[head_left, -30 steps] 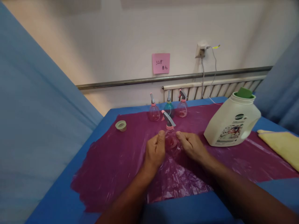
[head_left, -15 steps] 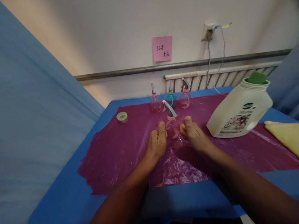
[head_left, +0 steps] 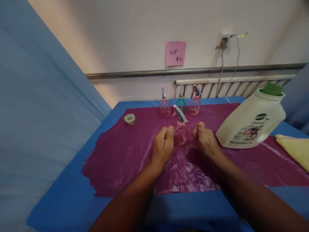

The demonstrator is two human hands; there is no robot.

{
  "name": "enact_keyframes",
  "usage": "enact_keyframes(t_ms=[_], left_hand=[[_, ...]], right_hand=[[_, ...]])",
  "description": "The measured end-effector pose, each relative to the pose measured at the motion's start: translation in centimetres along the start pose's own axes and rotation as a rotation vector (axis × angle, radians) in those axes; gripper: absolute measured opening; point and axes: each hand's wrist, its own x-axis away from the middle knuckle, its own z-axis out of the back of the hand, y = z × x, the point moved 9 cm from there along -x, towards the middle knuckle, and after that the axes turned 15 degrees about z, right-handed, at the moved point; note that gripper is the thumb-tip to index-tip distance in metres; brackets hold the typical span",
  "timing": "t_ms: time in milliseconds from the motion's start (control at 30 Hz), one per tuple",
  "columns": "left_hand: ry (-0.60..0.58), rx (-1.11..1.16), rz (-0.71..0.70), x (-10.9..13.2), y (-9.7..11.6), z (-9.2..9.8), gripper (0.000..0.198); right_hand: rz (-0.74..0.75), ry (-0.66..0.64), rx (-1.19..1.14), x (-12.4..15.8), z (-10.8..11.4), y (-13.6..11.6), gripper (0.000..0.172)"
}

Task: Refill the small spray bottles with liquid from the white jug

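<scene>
A clear spray bottle [head_left: 180, 135] with a pink collar and grey trigger head stands upright between my two hands, a little liquid low inside it. My left hand [head_left: 163, 144] is a closed fist, thumb on top, right beside the bottle's left side; whether it touches cannot be made out. On the other side my right hand [head_left: 205, 140] is also curled into a fist, thumb up, with a small gap to the bottle. Nothing shows in either fist. Behind stand a clear spray bottle [head_left: 164, 109], a teal one [head_left: 180, 103] and another clear one [head_left: 194, 106].
A large cream jug [head_left: 241, 125] with a green cap stands at right, near a yellow cloth [head_left: 293, 148]. A small round cap [head_left: 129, 119] lies at left. Crinkled purple plastic sheet [head_left: 120, 154] covers the blue table [head_left: 65, 193]. A blue curtain [head_left: 43, 96] hangs at left.
My right hand has drawn slightly away from the spray bottle, widening the gap. My left hand stays close to it. The whole view has shifted a little.
</scene>
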Motion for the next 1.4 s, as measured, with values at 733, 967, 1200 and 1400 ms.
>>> enact_keyframes(t_ms=[733, 967, 1200, 1400], left_hand=[[-0.097, -0.184, -0.044, -0.9, -2.2, -4.3, 0.07], [-0.117, -0.146, -0.034, -1.2, -2.7, -4.4, 0.066], [-0.106, -0.112, -0.016, -1.1, -2.6, -4.2, 0.064], [-0.138, -0.075, -0.042, -1.1, -2.5, -4.3, 0.06]], right_hand=[[0.163, -0.159, 0.408, -6.4, 0.7, -4.9, 0.049], [0.205, -0.395, 0.434, -8.6, -0.4, -5.3, 0.04], [0.35, -0.572, 0.168, -9.1, -0.8, -6.5, 0.033], [0.357, -0.565, 0.251, -10.5, -1.3, -6.3, 0.025]])
